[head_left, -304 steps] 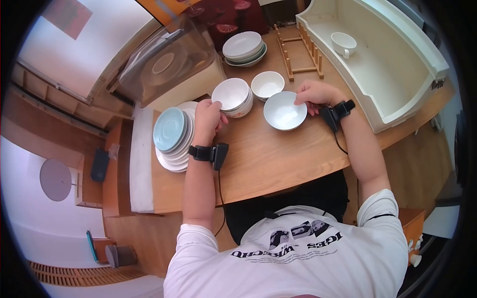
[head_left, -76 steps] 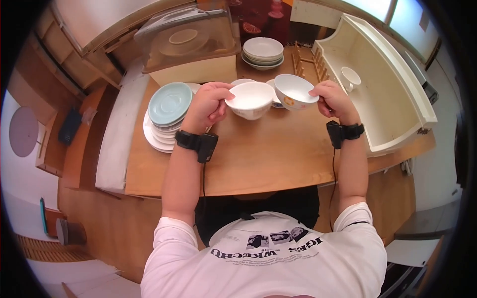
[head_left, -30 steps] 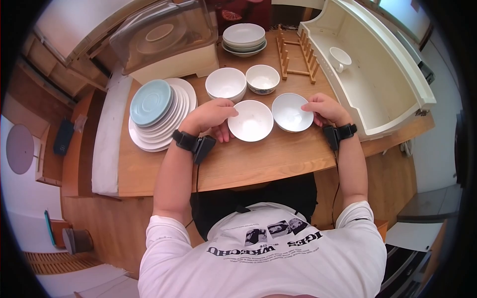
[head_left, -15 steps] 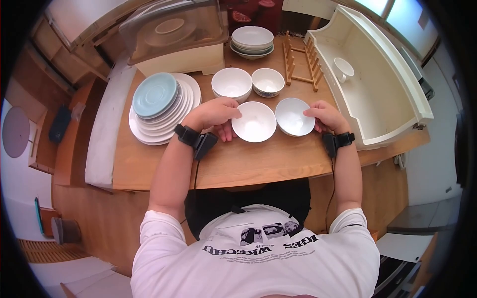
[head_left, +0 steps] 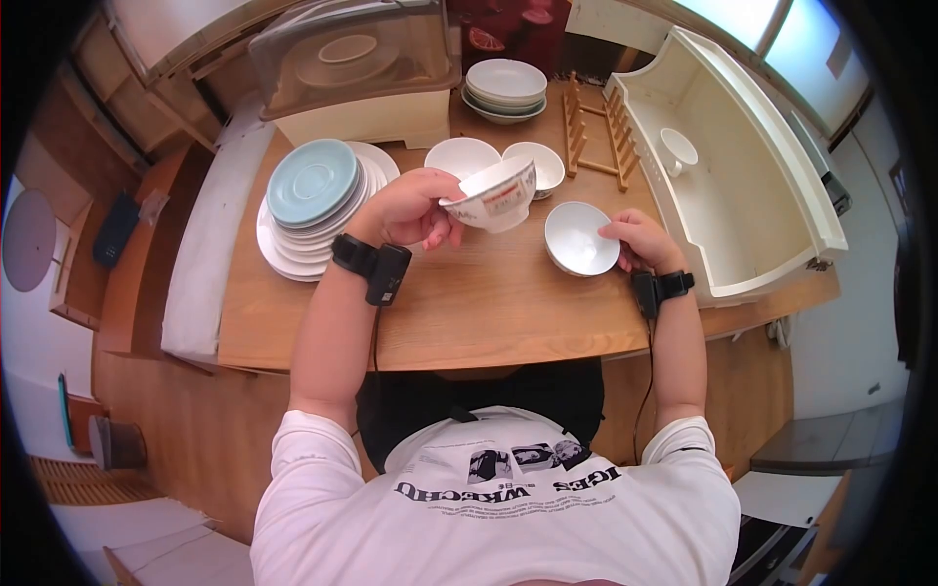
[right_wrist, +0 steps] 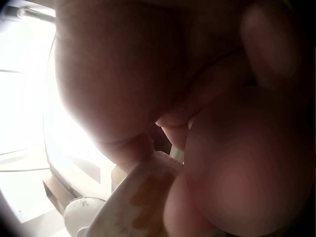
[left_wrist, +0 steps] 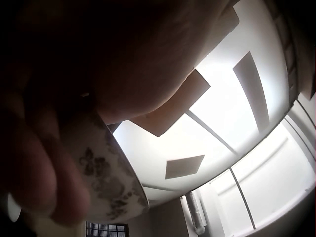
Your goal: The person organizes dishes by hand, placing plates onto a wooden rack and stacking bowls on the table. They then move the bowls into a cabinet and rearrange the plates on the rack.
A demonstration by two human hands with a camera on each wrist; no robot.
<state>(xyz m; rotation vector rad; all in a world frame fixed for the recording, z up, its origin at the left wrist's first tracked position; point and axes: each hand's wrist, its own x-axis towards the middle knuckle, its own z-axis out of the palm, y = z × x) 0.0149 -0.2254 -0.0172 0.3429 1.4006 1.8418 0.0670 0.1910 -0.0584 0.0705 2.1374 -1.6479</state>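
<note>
In the head view my left hand (head_left: 418, 208) pinches the rim of a patterned white bowl (head_left: 503, 203), tilted and raised above the table so that its decorated outside shows. My right hand (head_left: 645, 240) grips the rim of another white bowl (head_left: 578, 237) low over the table; whether it touches the wood cannot be told. Behind them are a white bowl (head_left: 459, 154), partly hidden by the raised one, and a smaller bowl (head_left: 543, 168). The left wrist view shows the held bowl's dark floral pattern (left_wrist: 106, 180); an orange-patterned bowl (right_wrist: 136, 207) lies between fingers in the right wrist view.
Stacked plates with a pale blue one (head_left: 313, 183) on top stand at left. Farther back are a lidded box (head_left: 362, 119), stacked dishes (head_left: 505, 80) and a wooden rack (head_left: 598, 132). At right, a cream bin (head_left: 728, 220) holds a cup (head_left: 676, 151).
Over the last half second the left hand has raised its bowl off to the upper left and tipped it, parting it from the right hand's bowl. The right hand keeps its grip, nearly in place.
</note>
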